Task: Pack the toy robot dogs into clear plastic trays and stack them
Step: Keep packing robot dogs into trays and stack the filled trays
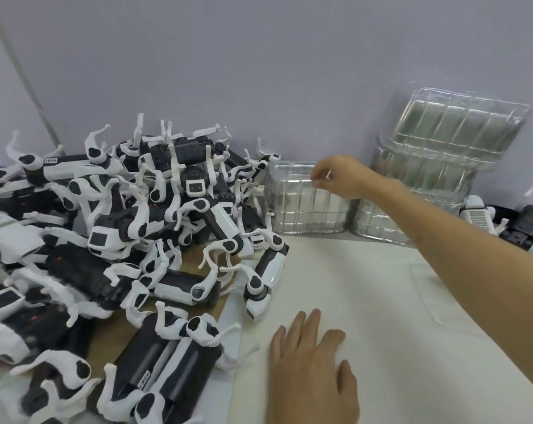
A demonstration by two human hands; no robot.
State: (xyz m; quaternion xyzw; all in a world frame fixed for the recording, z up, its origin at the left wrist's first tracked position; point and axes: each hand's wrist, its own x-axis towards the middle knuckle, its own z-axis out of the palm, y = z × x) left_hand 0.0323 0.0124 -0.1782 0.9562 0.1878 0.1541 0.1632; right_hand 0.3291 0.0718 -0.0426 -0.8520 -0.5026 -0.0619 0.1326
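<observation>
A big heap of black-and-white toy robot dogs (155, 215) covers the left half of the table. Against the wall stands a stack of clear plastic trays (302, 206). My right hand (340, 177) reaches across and pinches the top rim of that stack with curled fingers. A taller, tilted stack of clear trays (448, 148) stands to its right. My left hand (308, 371) lies flat, fingers straight, on the white table surface (366, 286) near the front, beside the closest dogs (173, 362).
The wall (259, 71) runs close behind the trays. More toy dogs (504, 224) lie at the far right behind my right forearm. A brown board (195, 261) shows under the heap.
</observation>
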